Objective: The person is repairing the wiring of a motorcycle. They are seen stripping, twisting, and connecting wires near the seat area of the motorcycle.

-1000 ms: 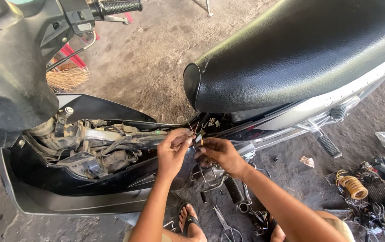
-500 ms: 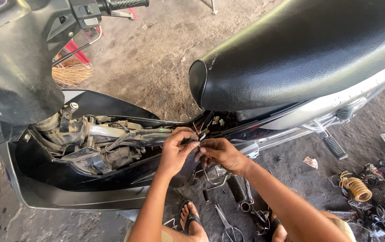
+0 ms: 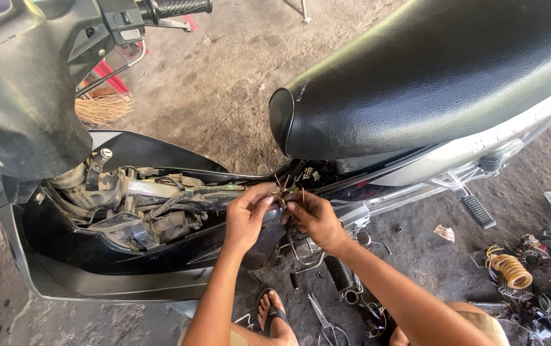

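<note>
Left hand (image 3: 248, 214) and right hand (image 3: 310, 216), grips pinched shut on thin bare wire ends (image 3: 286, 186) below scooter seat (image 3: 429, 77): risk of strands slipping apart or fraying if twisted unevenly.

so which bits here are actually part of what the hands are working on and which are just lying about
In hand:
- left hand and right hand, pinching thin wire ends together
- motorbike with its exposed frame, under the front of the black seat

Lying about:
- scissors on the ground
- yellow coiled cable among loose parts
- straw broom
- scrap of paper
</note>
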